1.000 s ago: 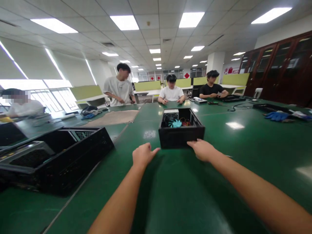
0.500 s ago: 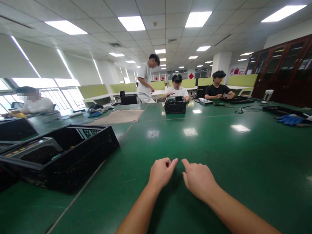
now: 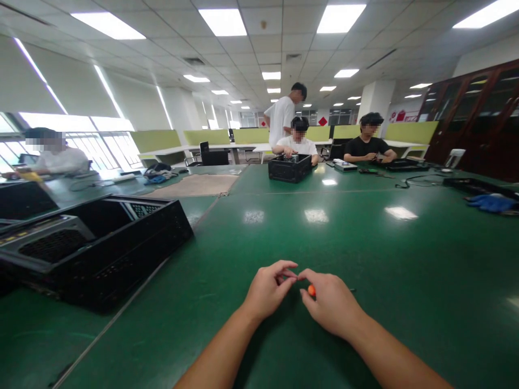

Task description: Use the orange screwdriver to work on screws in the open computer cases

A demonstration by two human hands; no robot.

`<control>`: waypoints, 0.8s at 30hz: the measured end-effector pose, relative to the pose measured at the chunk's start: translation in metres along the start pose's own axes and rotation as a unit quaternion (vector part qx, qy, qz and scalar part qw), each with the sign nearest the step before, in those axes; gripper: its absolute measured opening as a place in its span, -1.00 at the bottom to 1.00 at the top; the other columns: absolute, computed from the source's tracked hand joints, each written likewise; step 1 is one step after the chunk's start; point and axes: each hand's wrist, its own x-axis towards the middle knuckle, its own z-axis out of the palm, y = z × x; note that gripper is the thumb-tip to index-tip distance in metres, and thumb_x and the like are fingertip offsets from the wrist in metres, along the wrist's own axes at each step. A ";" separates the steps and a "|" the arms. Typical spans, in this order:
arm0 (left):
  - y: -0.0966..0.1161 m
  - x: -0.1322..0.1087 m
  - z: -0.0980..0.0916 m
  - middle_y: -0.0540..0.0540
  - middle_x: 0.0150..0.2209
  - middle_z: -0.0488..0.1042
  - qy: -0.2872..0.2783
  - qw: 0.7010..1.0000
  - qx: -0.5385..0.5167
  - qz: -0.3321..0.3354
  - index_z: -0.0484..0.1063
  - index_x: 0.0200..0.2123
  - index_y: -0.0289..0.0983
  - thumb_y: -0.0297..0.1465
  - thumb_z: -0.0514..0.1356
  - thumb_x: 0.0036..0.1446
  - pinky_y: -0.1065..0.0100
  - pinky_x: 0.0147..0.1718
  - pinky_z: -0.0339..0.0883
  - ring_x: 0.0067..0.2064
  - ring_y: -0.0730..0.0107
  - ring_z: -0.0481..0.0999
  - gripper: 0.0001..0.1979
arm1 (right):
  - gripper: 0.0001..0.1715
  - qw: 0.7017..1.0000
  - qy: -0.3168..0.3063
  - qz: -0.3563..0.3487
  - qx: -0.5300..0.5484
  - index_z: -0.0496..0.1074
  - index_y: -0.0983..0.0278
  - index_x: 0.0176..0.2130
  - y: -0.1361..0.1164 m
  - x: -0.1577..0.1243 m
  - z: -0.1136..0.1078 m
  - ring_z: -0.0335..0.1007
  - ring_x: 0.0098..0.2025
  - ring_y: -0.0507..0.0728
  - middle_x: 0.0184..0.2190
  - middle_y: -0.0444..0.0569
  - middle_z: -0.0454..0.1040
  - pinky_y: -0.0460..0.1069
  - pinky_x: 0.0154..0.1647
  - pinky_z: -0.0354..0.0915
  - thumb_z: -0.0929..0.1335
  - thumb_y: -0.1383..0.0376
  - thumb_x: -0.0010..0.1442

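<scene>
Over the green table (image 3: 211, 319), my left hand (image 3: 270, 289) is closed, its thumb and fingers drawn together in a pinch. Whatever may lie between those fingertips is too small to make out. Beside it, almost touching fingertip to fingertip, my right hand (image 3: 334, 302) is curled round what looks like a screwdriver (image 3: 311, 290). Its rounded orange end shows between thumb and forefinger, and a thin dark shaft pokes out past the knuckles. The palm hides the middle of it.
At left lies an open black computer case (image 3: 133, 254) with a power supply (image 3: 52, 240) inside. Across the table a seated person works at another black case (image 3: 290, 170). A beige mat (image 3: 194, 185) lies at the back left, blue gloves (image 3: 492, 202) at right.
The orange end and thin shaft now show in my right hand. My left fingers have come forward into a pinch. Across the table, the case has turned and the standing person has moved right.
</scene>
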 end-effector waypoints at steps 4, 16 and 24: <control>0.012 -0.004 -0.002 -0.03 -0.34 0.63 -0.005 1.000 0.026 0.013 0.58 -0.18 -0.24 -0.41 0.22 0.17 0.44 -0.38 0.30 -0.41 0.44 0.48 -0.83 | -0.82 0.999 -0.006 -0.012 0.030 0.49 0.13 -0.13 0.000 -0.002 -0.003 0.51 -0.28 0.15 -0.34 -0.14 0.60 -0.02 -0.27 0.16 0.34 0.27 0.26; 0.014 -0.007 0.003 0.03 -0.37 0.60 -0.047 0.997 0.060 0.028 0.60 -0.17 -0.22 -0.59 0.16 0.11 0.45 -0.38 0.24 -0.43 0.48 0.42 -0.70 | -0.87 0.997 -0.035 -0.023 0.064 0.51 0.15 -0.22 0.003 -0.004 0.000 0.46 -0.35 0.13 -0.39 -0.13 0.58 -0.03 -0.30 0.12 0.36 0.29 0.20; 0.015 -0.008 0.003 0.05 -0.44 0.57 -0.055 0.996 0.066 0.025 0.61 -0.21 -0.24 -0.62 0.17 0.05 0.46 -0.43 0.19 -0.47 0.50 0.38 -0.69 | -0.88 0.996 -0.048 -0.033 0.066 0.51 0.14 -0.23 0.003 -0.005 0.000 0.45 -0.30 0.14 -0.37 -0.12 0.57 -0.03 -0.29 0.12 0.37 0.28 0.17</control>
